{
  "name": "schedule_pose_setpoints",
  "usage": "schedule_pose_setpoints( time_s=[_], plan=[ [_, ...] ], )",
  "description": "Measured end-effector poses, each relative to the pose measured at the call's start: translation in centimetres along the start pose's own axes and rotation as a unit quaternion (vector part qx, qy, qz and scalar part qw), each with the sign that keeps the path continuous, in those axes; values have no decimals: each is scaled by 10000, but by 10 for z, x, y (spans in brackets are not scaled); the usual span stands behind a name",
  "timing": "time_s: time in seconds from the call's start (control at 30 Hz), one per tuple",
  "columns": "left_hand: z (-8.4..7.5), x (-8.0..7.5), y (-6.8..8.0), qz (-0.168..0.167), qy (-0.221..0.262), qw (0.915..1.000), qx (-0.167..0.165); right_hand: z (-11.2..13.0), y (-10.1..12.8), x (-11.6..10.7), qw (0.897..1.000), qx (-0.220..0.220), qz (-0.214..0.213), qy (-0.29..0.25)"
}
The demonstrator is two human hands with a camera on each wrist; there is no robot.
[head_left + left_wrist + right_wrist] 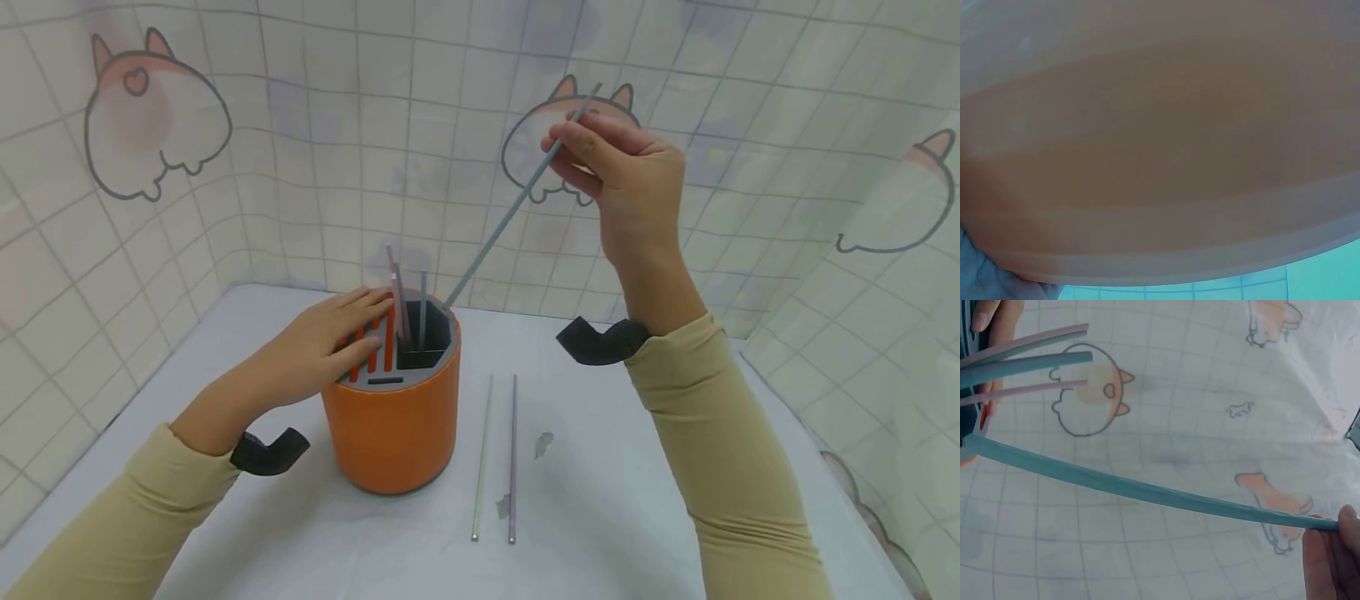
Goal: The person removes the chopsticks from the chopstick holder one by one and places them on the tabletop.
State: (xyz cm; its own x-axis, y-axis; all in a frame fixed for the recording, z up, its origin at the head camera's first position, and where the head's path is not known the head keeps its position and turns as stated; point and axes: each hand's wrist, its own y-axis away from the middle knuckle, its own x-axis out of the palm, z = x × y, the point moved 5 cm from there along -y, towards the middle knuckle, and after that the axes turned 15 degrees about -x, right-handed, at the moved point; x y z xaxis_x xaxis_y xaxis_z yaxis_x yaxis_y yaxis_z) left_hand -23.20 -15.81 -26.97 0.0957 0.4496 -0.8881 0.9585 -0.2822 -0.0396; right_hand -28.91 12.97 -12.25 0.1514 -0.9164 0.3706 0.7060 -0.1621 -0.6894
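blue stick (pixel 521 197), tilted, in rt grip (pixel 622 171)

Soft light, blurry left-wrist view

Item 1: L. arm (pixel 142 508), sleeved to near L. wrist (pixel 213 417), reaching fwd & inward from lower L. L. hand (pixel 322 340) low, palm down, fingers extended, thumb spread apart from them. In L.-wrist view, only a blurred bit of skin, bottom L. corner.

Item 2: R. arm (pixel 727 450), sleeved likewise, forearm angled up & inward. R. wrist (pixel 660 292) bare. R. hand (pixel 622 171) raised well above L. hand, turned inward; thumb (pixel 1349 520) & fingers in pinch grip.
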Motion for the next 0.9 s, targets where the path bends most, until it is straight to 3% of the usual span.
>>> schedule_pose_setpoints(
  time_s=[0.23, 0.37, 0.5, 0.6, 0.73, 0.83, 0.9],
  plan=[
    [0, 1, -2, -4, 9, 10000, -39, 11, -2, -38, 9993, -45, -269, 250],
    [0, 2, -2, 0, 17, 10000, -69, -7, 7, -63, 9975, 268, -87, 654],
    [0, 3, -4, -19, 19, 10000, -49, -33, 23, -86, 9892, 761, 258, 1222],
    [-1, 3, -6, -31, 21, 10000, -24, -54, 41, -101, 9738, 1299, 616, 1764],
    [-1, 5, -7, -29, 32, 10000, 2, -83, 67, -119, 9389, 2008, 1112, 2564],
    [-2, 6, -7, -10, 47, 10000, -3, -103, 86, -134, 9170, 2498, 1227, 2859],
    [-2, 6, -7, 0, 53, 10000, -15, -114, 98, -144, 9088, 2812, 1175, 2850]
  ],
)
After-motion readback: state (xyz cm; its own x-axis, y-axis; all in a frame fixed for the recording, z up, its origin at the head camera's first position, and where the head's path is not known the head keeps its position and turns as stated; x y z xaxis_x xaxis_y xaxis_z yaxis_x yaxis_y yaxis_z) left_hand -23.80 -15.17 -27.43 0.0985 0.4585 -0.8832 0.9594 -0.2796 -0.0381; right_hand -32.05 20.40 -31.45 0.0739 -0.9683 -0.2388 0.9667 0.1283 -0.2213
